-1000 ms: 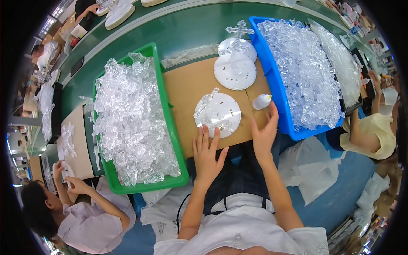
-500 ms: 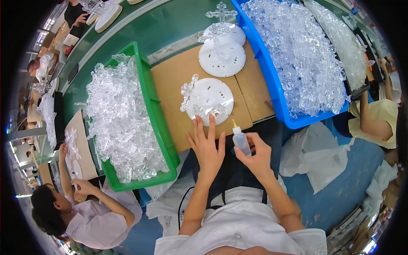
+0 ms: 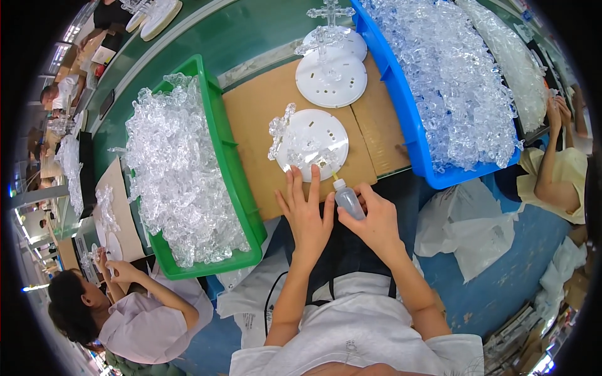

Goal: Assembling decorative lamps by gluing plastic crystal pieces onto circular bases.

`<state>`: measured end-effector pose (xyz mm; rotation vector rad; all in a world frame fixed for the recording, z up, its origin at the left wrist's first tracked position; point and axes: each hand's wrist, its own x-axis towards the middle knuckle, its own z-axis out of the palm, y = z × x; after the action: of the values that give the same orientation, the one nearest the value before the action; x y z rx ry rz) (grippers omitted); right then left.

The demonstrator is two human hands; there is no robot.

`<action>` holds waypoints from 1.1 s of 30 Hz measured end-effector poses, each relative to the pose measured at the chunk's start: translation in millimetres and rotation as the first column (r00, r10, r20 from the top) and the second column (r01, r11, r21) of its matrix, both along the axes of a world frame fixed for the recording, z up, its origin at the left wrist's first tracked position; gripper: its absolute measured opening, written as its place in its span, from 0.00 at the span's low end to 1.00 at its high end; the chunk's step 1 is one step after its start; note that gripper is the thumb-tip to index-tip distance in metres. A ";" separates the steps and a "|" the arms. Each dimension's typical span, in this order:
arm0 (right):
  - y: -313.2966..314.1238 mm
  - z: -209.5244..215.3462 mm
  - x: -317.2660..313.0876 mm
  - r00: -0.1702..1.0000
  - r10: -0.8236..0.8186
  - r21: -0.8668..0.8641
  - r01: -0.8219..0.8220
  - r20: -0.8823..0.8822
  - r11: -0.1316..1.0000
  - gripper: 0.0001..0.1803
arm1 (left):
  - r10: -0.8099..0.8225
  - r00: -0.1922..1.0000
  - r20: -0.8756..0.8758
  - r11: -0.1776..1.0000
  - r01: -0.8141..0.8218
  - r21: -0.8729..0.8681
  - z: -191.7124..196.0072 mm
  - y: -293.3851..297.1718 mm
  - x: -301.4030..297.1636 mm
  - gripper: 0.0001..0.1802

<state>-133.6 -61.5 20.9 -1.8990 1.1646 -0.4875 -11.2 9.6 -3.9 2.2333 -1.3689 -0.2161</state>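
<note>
My right hand [image 3: 374, 220] is closed around a small clear squeeze bottle [image 3: 349, 200] with a white cap and a thin yellowish nozzle. The nozzle tip is at the near right edge of a round white disc [image 3: 320, 138] with small holes. Spread out flat, my left hand [image 3: 305, 203] has its fingertips at the disc's near rim. Clear plastic pieces lie on the disc close to those fingertips, hard to tell apart. Another clear ornate piece [image 3: 279, 131] overlaps the disc's left edge. Cardboard [image 3: 251, 144] lies under the disc.
On the left stands a green bin [image 3: 229, 169] heaped with clear plastic pieces; a blue bin [image 3: 407, 119] of similar pieces is on the right. Farther back, white discs [image 3: 332, 91] carry upright clear crosses [image 3: 330, 12]. People work on both sides. A plastic bag [image 3: 464, 225] lies at right.
My right hand has brought the bottle left and up, tilting its nozzle to the disc's edge. My left hand has barely moved. The view has shifted slightly.
</note>
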 end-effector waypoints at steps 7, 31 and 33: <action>0.2 0.1 -0.2 1.000 0.010 -0.009 -0.010 0.000 1.000 0.18 | 0.000 0.999 -0.050 1.000 -0.001 -0.021 0.2 1.7 3.2 0.33; -13.6 10.6 -11.0 0.999 -0.047 0.017 0.048 -0.020 0.999 0.17 | -0.095 0.979 -0.179 0.990 0.074 -0.119 11.0 -4.5 -10.6 0.27; -13.0 14.5 -19.1 0.999 -0.039 0.040 0.039 0.002 0.998 0.17 | -0.098 0.974 -0.206 0.989 0.073 -0.128 11.5 -4.8 -10.3 0.27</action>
<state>-152.7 -74.5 35.3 -1.8439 1.2027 -0.4839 -21.5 4.8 7.6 1.9928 -1.3275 -0.3807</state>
